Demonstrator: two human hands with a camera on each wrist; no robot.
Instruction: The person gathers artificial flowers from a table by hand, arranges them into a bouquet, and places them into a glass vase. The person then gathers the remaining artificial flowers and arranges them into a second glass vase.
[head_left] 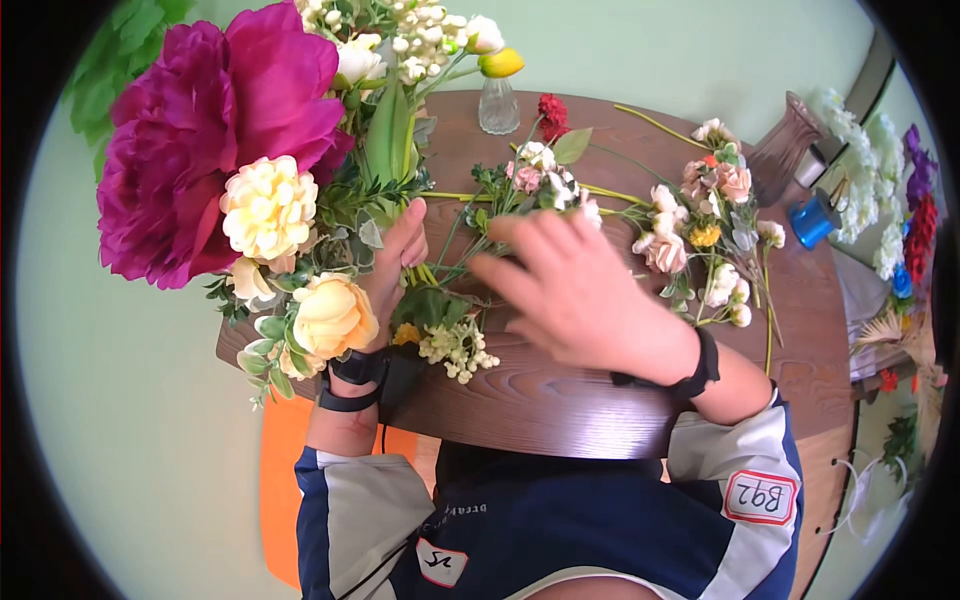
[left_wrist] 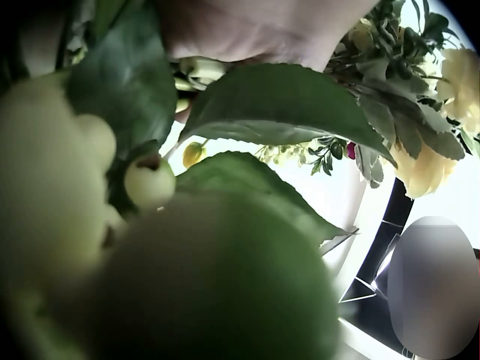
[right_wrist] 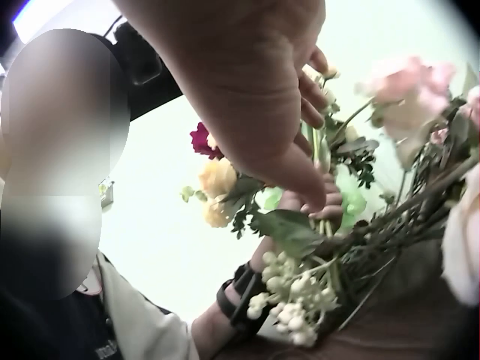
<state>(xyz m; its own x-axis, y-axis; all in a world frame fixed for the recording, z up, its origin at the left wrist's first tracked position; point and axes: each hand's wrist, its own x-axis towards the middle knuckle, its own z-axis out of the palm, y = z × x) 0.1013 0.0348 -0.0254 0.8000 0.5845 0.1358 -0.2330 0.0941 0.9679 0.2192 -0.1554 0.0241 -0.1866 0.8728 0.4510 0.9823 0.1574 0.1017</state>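
Observation:
My left hand (head_left: pixel 398 255) grips a bouquet of artificial flowers by its stems, at the left of the head view. In the bouquet are a large magenta bloom (head_left: pixel 180 150), a cream flower (head_left: pixel 268 208) and a peach-yellow rose (head_left: pixel 335 315). Below that hand, among leaves and stem ends, shows a sprig of white berries (head_left: pixel 458 348). Slightly blurred, my right hand (head_left: pixel 570 290) hovers over the table with its fingers loosely extended and holds nothing visible. From the right wrist, the right hand (right_wrist: pixel 255 97) overlaps the bouquet stems. Leaves (left_wrist: pixel 277 105) and blurred berries fill much of the left wrist view.
Loose pink and white flower stems (head_left: pixel 665 250) lie on the dark wooden table (head_left: pixel 560 400), beyond my right hand. At the back stands a small glass vase (head_left: pixel 498 105). A ribbed vase (head_left: pixel 785 145) and a blue cup (head_left: pixel 815 220) are at the right edge.

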